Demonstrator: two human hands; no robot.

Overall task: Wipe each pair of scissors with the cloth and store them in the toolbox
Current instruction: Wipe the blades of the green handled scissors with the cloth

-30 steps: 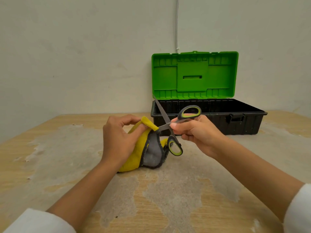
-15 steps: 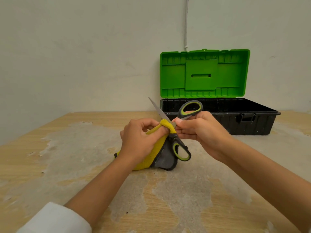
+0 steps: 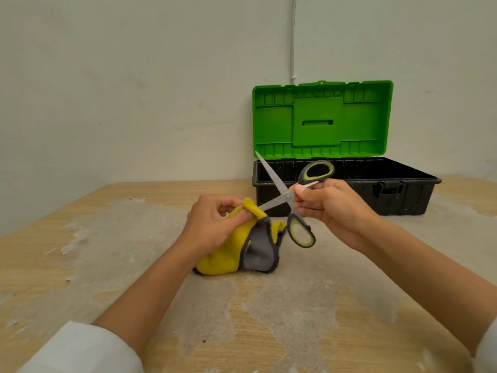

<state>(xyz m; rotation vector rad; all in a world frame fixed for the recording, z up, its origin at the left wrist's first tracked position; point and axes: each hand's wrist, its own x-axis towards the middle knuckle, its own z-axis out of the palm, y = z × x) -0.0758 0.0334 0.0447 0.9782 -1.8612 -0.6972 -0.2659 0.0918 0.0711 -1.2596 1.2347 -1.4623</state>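
**Cloth drawn out toward a blade tip, wipe stroke nearly spent**

The scissors [image 3: 289,196] hung spread open above the table, gripped near the pivot by the right hand [image 3: 326,208], whose fingers were closed around the handle shanks. One blade pointed up toward the toolbox; the other ran down and left into the cloth [image 3: 236,246]. The left hand [image 3: 212,224] was pinched shut on a yellow fold of that cloth, wrapped over the lower blade's outer end, while the rest of the cloth sagged to the table [image 3: 107,251].

Half a second earlier the pinched fold had sat close against the pivot, with almost no lower blade showing. By this moment a bare length of steel lay between pivot and fold, so the hands had drawn apart along the blade. That read as a wiping stroke close to its end; whether the tip had cleared the fold could not be told, since the cloth covered it.

The toolbox [image 3: 344,184] stood behind, green lid [image 3: 322,119] raised, its visible interior dark and seemingly bare. Storing had not begun.
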